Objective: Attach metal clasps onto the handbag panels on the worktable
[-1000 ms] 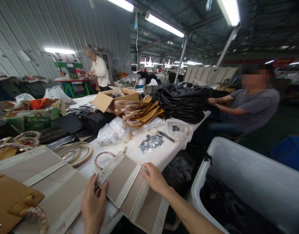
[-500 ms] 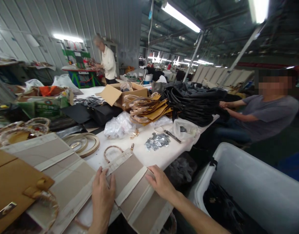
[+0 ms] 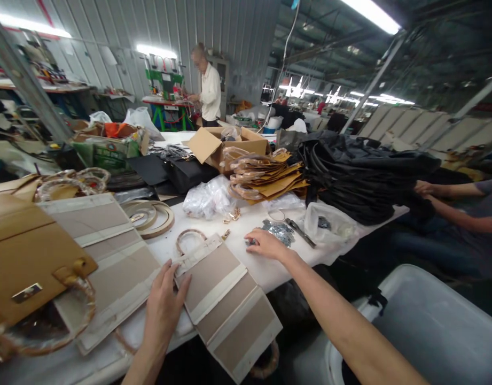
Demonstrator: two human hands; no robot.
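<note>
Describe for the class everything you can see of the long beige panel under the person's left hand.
The long beige panel lies flat on the white table top, its near end jutting past the table edge. It looks like a coated sheet or leather-like material, crossed by cream bands. Its far end sits against a round handle ring. The fingertips of the left hand appear to touch its left edge.

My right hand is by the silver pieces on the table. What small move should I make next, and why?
Probably pinch one of the silvery metal pieces with your right hand: its fingertips are already at the pile's near edge. Your left hand rests at the edge of the beige bag panel, so it can steady that.
</note>
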